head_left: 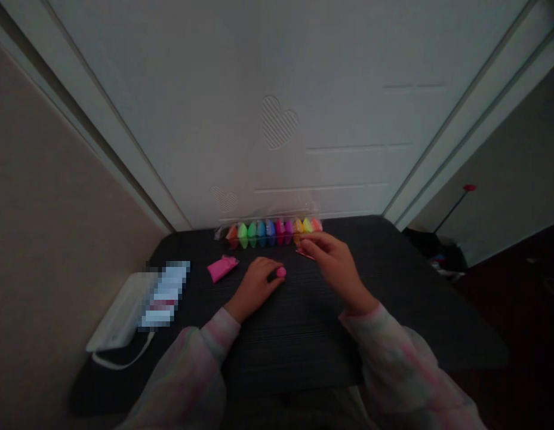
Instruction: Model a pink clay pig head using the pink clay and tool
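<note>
My left hand rests on the dark table with thumb and forefinger closed around a small pink ball of modelling clay. To the left of that hand lies a pink clay packet in clear wrapping. My right hand is raised a little to the right, its thumb and fingertips pinched together near the row of coloured clay packets. What the pinch holds, if anything, is too dim and small to make out. Just below its fingertips lies a thin, flat reddish piece, partly covered by the hand.
The dark table stands against a white door panel with raised hearts. At the left lie a white box-like object, a blurred-out phone and a white cable. Beyond the right edge is a dark bin with a red-tipped stick.
</note>
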The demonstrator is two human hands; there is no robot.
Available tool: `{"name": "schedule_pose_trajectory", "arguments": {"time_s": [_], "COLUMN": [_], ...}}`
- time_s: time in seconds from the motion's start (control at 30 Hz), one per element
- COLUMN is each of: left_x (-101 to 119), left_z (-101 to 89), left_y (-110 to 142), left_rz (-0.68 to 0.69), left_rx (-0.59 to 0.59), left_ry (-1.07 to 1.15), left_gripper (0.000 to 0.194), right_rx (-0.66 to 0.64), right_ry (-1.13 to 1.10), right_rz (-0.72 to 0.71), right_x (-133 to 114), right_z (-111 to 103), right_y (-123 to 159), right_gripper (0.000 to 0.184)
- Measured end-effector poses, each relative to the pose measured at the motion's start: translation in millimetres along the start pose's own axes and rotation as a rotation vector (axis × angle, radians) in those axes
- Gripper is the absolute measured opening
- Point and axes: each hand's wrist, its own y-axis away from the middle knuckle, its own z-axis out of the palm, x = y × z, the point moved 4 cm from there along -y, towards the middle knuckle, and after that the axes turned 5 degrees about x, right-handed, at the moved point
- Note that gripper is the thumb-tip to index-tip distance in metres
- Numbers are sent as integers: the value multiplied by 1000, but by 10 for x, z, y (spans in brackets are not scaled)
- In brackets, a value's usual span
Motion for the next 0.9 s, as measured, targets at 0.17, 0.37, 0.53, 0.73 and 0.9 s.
{"name": "schedule_pose_trajectory", "arguments": {"time_s": [0.17,0.37,0.53,0.73,0.9], "left_x": [-129,-226,-278,-288,-291], "left_z": [27,50,69,83,99], "left_y": [19,29,34,38,37], "left_rz": [32,22,31,32,13], "left_rx": [63,37,10,-2,-25], "left_ry": [-113,-175,-163,-173,-150], "left_gripper": [26,26,26,31,33], "right_rx": [53,-3,-6,-20,12], "right_ry": [115,207,251,371,339], "right_rz": [2,73,145,87,60], "right_x": [469,689,741,750,798], "right_z": [-1,37,27,31,7], "right_y": [-30,32,6,12,16], "right_gripper": [22,15,10,16,19]}}
